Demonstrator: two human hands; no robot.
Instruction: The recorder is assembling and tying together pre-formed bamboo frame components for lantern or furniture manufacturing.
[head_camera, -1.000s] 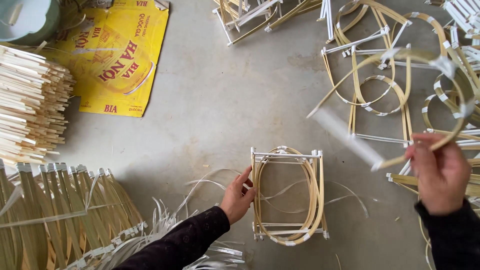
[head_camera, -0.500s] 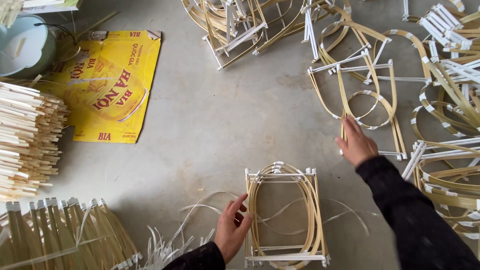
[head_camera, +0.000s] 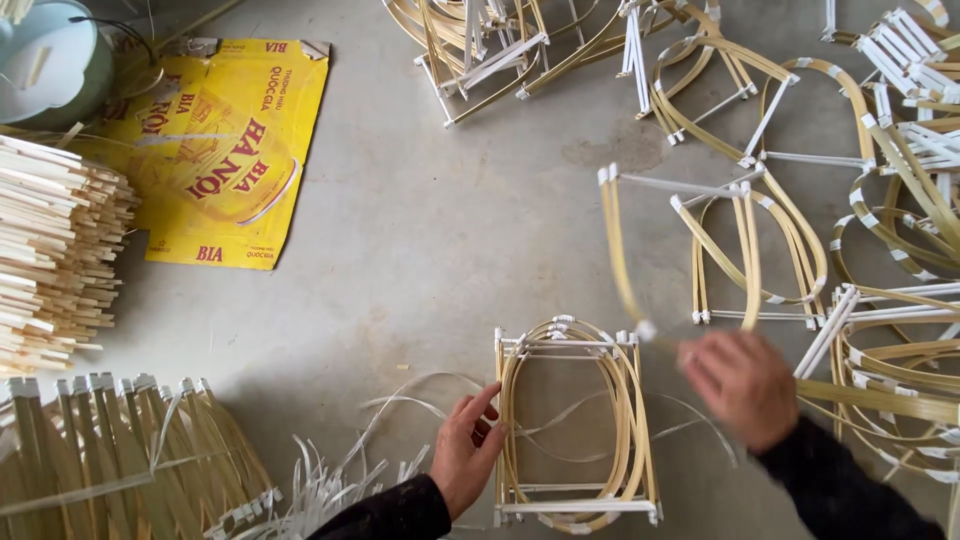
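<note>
Fingers of left hand (head_camera: 468, 452) touching bamboo frame (head_camera: 577, 425) edge, right hand (head_camera: 742, 388) gripping another frame (head_camera: 650, 250)

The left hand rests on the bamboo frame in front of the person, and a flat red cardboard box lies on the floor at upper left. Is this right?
Not quite: in the head view the cardboard box is yellow, not red. The left hand does rest on the bamboo frame.

left hand (head_camera: 468, 455): low, palm down, fingers spread, dark sleeve | right hand (head_camera: 741, 385): raised, blurred, fingers curled, dark sleeve
</note>
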